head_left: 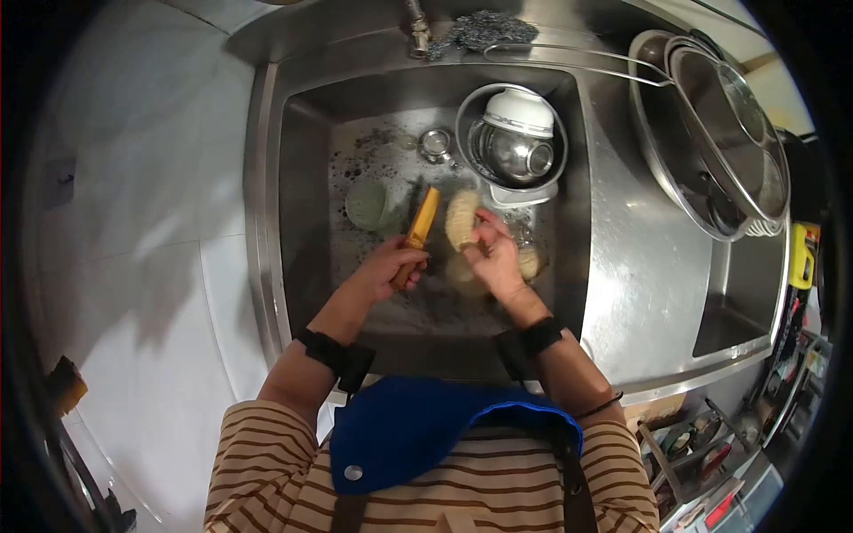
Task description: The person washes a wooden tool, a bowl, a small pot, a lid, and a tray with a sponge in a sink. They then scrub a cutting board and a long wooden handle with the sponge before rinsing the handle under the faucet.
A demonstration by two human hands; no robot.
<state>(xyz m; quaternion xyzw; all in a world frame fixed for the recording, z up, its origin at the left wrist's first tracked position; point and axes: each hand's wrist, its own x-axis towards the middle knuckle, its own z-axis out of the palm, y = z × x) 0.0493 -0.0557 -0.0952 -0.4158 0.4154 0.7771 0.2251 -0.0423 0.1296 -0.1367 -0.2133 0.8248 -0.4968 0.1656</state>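
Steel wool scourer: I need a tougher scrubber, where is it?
Head view: the steel wool scourer lies on the sink ledge at the back, just right of the tap.

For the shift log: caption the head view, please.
Over a sink, left hand holds a yellow tool, right hand a scrub pad.
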